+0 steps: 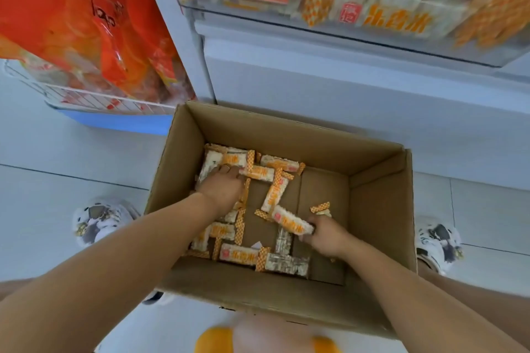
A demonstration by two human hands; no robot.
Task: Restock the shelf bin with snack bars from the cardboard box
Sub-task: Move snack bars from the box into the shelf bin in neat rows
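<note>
Snack bars in white wrappers with orange checked ends point(246, 255) lie scattered over the left and middle floor of the open brown cardboard box point(381, 209) on the pale tiled floor point(57, 152). Inside it, the left hand point(222, 188) presses down on the far-left bars, fingers hidden, grip unclear; the right hand point(325, 233) curls around one bar point(292, 220). Above, the clear shelf bin point(372, 23) holds matching packets, beside red bags point(86, 23) in a white wire basket point(100, 100).

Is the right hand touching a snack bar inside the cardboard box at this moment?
Touching. The head view shows the right hand with fingers curled round one snack bar, inside the cardboard box.
</note>
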